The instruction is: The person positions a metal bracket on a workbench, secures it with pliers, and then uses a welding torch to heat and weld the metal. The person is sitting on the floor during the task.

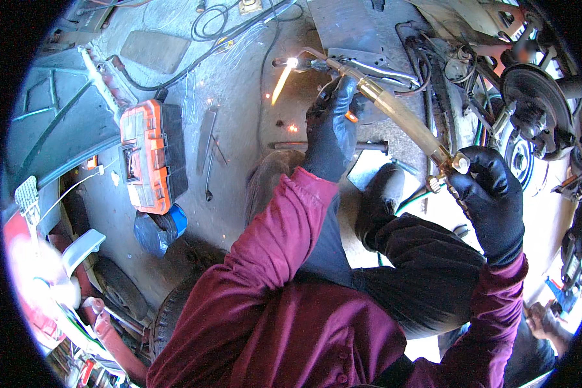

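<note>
A brass gas welding torch [394,108] slants across the space before me, its thin bent tube reaching up and left. My black-gloved right hand [491,194] is closed round its valve end, fingers at a round knob [460,163]. Bright glow and an orange flame streak [281,84] show near a small dark piece [280,63] at the upper middle. My gloved left hand [332,126] is closed on what look like pliers [313,64], with an orange handle end beside the palm. The pliers' jaws are near the glow; their exact grip is hard to see.
An orange and black toolbox [150,155] stands on the floor at left, a blue container [176,218] beside it. Sparks [292,128] and a metal bar [333,146] lie near my knees. A brake disc [537,100] is at right. Cables [207,55] cross the far floor.
</note>
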Motion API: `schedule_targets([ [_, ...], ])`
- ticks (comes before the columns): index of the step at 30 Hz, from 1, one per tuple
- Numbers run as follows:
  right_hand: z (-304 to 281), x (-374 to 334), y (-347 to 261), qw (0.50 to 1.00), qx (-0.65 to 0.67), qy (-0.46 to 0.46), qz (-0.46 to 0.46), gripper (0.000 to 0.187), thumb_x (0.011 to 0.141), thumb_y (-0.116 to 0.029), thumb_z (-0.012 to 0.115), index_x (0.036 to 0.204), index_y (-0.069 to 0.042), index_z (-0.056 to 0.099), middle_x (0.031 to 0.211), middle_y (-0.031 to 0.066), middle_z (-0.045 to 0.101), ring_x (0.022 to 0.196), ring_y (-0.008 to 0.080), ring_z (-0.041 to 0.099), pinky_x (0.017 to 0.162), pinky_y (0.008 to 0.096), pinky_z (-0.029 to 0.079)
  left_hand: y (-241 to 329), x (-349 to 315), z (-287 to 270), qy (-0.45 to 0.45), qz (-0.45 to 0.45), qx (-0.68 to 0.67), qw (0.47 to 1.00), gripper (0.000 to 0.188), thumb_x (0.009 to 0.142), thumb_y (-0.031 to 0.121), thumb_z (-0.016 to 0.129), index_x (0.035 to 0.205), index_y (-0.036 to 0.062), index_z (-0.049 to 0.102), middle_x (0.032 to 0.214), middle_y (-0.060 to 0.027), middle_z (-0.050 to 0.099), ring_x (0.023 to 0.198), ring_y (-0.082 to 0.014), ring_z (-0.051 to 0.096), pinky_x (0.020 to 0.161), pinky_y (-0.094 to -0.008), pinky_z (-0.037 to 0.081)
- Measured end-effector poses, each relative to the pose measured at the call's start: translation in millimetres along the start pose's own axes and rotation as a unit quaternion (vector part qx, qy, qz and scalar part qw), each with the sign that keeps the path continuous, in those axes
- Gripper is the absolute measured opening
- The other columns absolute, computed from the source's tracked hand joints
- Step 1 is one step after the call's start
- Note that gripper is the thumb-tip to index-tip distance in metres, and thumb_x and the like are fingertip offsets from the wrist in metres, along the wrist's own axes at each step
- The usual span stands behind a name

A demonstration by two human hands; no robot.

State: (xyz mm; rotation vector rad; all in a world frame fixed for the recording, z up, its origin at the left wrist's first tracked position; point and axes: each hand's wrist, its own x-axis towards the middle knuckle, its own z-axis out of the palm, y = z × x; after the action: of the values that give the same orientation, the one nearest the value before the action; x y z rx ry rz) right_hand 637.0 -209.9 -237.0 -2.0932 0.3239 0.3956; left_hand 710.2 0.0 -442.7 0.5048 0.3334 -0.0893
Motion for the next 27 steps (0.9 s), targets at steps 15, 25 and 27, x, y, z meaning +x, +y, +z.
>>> schedule_targets([
  [15, -2.0, 1.9, 2.3, 0.999, -0.022, -0.005, -0.033, 0.023, 0.095, -0.007, 0.074, 0.117, -0.004, 0.068, 0.102, 0.0024, 0.069, 0.081, 0.0077, 0.061, 0.071, 0.0248, 0.05, -2.1, 2.9, -9.1, -0.022, -0.009, 0.007, 1.0, 0.019, 0.103, 0.026, 0.069, 0.119, 0.0152, 0.071, 0.116, -0.0006, 0.073, 0.109, -0.0175, 0.068, 0.096, -0.0389, 0.053],
  [25, -0.5, 3.1, 4.5, 1.0, -0.003, -0.004, -0.025, 0.024, 0.096, -0.01, 0.075, 0.118, -0.003, 0.068, 0.102, 0.0021, 0.069, 0.078, 0.0061, 0.06, 0.068, 0.0237, 0.05, -8.8, 9.8, -15.6, -0.022, -0.016, -0.003, 1.0, 0.022, 0.105, 0.03, 0.067, 0.12, 0.0158, 0.07, 0.116, 0.0013, 0.072, 0.11, -0.0161, 0.067, 0.102, -0.0416, 0.051],
  [27, -2.8, 2.7, 2.7, 1.0, -0.011, -0.012, -0.004, 0.024, 0.096, -0.01, 0.075, 0.119, -0.003, 0.068, 0.102, 0.0021, 0.07, 0.078, 0.0063, 0.06, 0.069, 0.0238, 0.05, -7.5, 7.5, -13.2, -0.022, -0.014, 0.01, 1.0, 0.022, 0.104, 0.031, 0.067, 0.12, 0.016, 0.07, 0.114, 0.0013, 0.072, 0.109, -0.0164, 0.067, 0.104, -0.0434, 0.051],
])
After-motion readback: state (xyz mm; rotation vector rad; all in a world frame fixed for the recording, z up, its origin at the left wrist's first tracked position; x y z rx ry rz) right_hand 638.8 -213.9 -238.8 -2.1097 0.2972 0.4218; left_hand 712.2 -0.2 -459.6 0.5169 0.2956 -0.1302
